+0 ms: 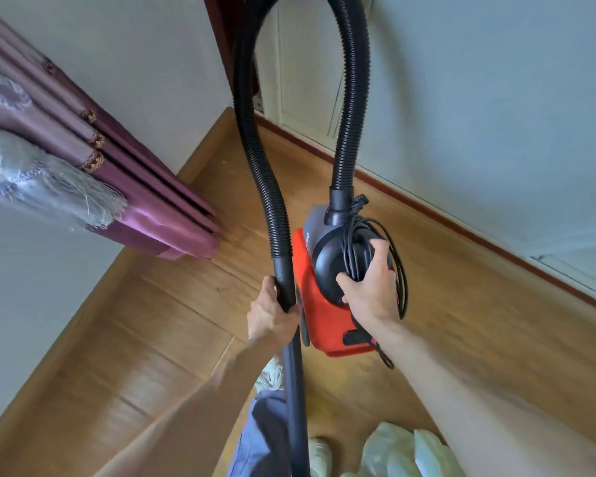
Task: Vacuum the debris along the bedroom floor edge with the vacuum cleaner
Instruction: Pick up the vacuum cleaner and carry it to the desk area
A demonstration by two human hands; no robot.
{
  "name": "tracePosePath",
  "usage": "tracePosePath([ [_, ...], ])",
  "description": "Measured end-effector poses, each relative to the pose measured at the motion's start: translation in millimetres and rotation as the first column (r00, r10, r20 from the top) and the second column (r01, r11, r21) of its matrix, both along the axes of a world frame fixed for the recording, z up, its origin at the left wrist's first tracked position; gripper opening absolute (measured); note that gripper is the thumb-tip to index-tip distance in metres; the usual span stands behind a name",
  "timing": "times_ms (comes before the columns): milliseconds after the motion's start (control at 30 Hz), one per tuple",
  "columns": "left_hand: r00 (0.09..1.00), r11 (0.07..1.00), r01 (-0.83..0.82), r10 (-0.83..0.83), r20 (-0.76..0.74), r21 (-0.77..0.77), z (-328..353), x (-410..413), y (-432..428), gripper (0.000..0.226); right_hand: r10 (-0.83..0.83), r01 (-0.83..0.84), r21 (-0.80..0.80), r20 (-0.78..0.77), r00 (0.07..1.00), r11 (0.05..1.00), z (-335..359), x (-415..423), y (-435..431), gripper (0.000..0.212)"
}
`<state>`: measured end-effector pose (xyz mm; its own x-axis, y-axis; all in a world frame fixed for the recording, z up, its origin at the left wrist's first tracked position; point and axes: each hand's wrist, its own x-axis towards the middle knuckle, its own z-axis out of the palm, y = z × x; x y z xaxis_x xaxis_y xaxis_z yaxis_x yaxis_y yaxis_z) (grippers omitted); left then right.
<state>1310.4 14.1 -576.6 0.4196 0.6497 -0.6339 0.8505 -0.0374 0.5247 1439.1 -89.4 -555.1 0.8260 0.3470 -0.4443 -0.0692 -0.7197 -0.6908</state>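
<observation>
The wooden floor (172,318) runs out toward the skirting edge (461,232) at about two o'clock, and no debris can be made out on it from here. Purple curtains (124,187) hang at ten o'clock, low enough that suction might pull the hem in if the nozzle passes close.

The vacuum cleaner (327,304) is carried off the floor at centre, its orange body hanging from the right hand (372,290), whose grip is clenched around the dark rear housing and the wound power cord (355,249). That cord looks unplugged and bundled; loose loops trail toward five o'clock and could snag or drop underfoot.

The hose (255,139) arches high toward twelve o'clock and may catch the door frame. The left hand (272,311) has its grip closed on the wand (293,380), whose nozzle is out of view.
</observation>
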Motion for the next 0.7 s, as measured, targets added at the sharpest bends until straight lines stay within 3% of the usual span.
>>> tracePosePath([
  [300,0.994,0.997,-0.056,0.049,0.102,0.057,57,-21,-55,0.031,-0.027,0.022,0.031,0.143,0.989,0.999,59,-33,-77,0.055],
  [700,0.981,0.975,0.083,-0.117,0.156,0.208,149,-87,-69,0.039,-0.150,0.145,0.038,0.201,0.968,0.989,136,-101,-138,0.051],
])
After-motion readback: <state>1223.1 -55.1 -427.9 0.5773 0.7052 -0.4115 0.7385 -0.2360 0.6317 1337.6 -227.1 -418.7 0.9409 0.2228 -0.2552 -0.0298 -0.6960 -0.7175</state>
